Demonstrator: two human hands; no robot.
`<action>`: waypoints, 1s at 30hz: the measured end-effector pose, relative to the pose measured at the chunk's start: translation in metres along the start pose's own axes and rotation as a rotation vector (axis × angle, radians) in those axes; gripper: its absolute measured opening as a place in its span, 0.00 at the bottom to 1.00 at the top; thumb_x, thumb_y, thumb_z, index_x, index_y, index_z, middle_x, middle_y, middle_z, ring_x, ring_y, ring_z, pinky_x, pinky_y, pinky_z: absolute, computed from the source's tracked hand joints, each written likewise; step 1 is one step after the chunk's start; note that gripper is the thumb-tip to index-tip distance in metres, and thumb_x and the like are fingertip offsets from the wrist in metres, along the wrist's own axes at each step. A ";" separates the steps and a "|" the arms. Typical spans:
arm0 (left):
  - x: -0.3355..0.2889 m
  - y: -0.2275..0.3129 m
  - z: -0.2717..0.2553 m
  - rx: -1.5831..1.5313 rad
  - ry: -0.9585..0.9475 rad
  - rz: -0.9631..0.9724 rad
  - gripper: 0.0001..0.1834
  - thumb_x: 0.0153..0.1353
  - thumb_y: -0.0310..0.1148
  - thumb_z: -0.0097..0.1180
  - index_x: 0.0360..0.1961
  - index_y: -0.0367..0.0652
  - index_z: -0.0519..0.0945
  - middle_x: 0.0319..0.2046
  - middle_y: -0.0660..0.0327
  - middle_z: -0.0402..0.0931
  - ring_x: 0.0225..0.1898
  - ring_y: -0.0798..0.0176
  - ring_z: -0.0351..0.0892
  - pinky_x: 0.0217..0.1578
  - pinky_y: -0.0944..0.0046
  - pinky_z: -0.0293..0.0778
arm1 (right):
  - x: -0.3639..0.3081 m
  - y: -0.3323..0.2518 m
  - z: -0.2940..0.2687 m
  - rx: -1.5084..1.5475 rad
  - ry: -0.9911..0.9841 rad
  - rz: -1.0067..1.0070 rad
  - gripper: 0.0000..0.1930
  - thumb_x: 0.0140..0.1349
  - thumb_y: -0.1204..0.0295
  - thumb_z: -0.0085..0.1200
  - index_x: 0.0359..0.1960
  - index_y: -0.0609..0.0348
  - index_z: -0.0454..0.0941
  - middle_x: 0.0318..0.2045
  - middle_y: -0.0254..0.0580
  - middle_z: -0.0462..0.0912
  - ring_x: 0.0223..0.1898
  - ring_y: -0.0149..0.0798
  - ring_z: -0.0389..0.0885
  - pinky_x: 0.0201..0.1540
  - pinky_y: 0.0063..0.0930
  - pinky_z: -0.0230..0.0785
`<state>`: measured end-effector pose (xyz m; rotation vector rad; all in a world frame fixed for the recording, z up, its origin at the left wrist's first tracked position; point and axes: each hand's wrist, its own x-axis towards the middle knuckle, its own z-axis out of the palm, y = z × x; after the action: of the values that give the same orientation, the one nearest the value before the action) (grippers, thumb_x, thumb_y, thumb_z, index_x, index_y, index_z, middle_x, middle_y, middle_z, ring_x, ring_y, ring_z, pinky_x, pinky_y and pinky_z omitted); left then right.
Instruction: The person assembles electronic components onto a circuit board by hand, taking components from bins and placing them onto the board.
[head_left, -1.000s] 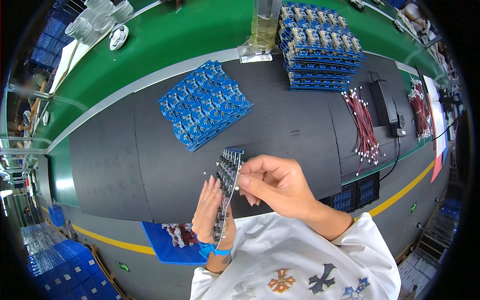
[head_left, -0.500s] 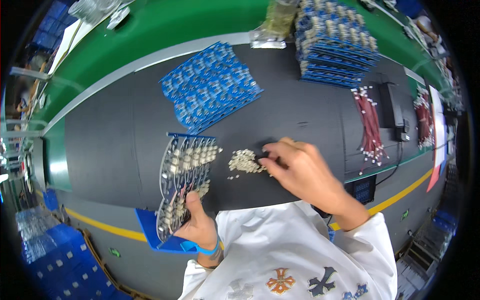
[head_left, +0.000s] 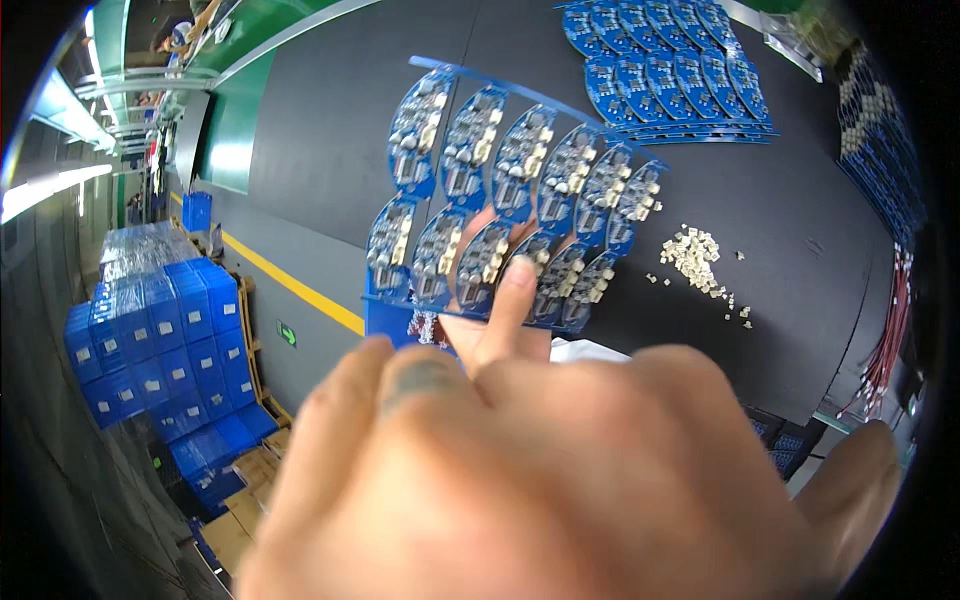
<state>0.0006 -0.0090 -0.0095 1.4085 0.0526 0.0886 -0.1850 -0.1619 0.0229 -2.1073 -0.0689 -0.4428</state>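
Observation:
A blue panel of joined, curved circuit boards [head_left: 412,135] is tilted up in front of me, with cream connectors on its boards. My left hand [head_left: 508,315] grips it from below: the thumb lies over the lower row and fingers show through the gaps behind. Very close to the camera, my right hand [head_left: 560,470] fills the lower middle, blurred, knuckles up; its fingertips and anything in them cannot be made out. It covers my left wrist. To the right of the panel, small cream connectors [head_left: 692,258] lie in a loose pile on the black table.
A stack of blue board panels [head_left: 665,85] lies at the back of the black table [head_left: 335,130]. Another tall stack [head_left: 875,130] stands far right, above dark red wires [head_left: 890,330]. Blue crates [head_left: 160,340] are piled on the floor at left, beside a yellow line.
My view has swung to the left. The right hand has left the connector pile and come up close to the camera. The left hand still holds the panel, now turned to face me more.

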 end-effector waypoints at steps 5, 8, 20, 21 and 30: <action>0.001 -0.009 0.004 -0.253 -0.180 -0.303 0.28 0.47 0.18 0.47 0.53 0.39 0.61 0.49 0.51 0.65 0.48 0.54 0.67 0.47 0.51 0.67 | 0.034 -0.090 0.045 -0.120 0.008 0.207 0.13 0.38 0.79 0.60 0.29 0.65 0.75 0.20 0.40 0.74 0.20 0.33 0.74 0.20 0.25 0.65; -0.003 0.009 -0.001 -0.342 -0.244 -0.336 0.30 0.46 0.17 0.46 0.55 0.39 0.59 0.50 0.50 0.63 0.50 0.53 0.66 0.48 0.50 0.66 | 0.047 -0.077 0.050 -0.055 0.056 0.203 0.12 0.39 0.79 0.60 0.28 0.64 0.74 0.20 0.38 0.74 0.20 0.31 0.74 0.19 0.23 0.64; -0.033 -0.019 0.011 -0.506 -0.675 -0.116 0.34 0.49 0.14 0.41 0.59 0.45 0.53 0.58 0.44 0.52 0.57 0.39 0.56 0.54 0.34 0.52 | 0.054 0.042 0.071 0.763 0.557 0.619 0.09 0.51 0.81 0.57 0.34 0.65 0.72 0.29 0.36 0.77 0.31 0.23 0.75 0.33 0.16 0.69; -0.033 -0.022 0.010 -0.463 -0.733 -0.042 0.38 0.45 0.12 0.36 0.61 0.44 0.50 0.58 0.43 0.52 0.58 0.39 0.54 0.55 0.34 0.52 | 0.053 0.043 0.071 0.747 0.572 0.612 0.09 0.51 0.81 0.57 0.34 0.65 0.72 0.29 0.36 0.77 0.31 0.23 0.75 0.33 0.16 0.69; -0.023 -0.016 -0.007 0.489 -1.062 0.663 0.33 0.47 0.11 0.36 0.58 0.32 0.51 0.56 0.43 0.56 0.57 0.41 0.57 0.56 0.45 0.53 | 0.054 0.048 0.064 0.794 0.513 0.686 0.07 0.53 0.84 0.53 0.34 0.68 0.71 0.31 0.38 0.76 0.32 0.25 0.75 0.37 0.17 0.69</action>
<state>-0.0226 -0.0070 -0.0264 1.7477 -1.3477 -0.1444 -0.1059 -0.1418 -0.0288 -1.0925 0.6521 -0.4218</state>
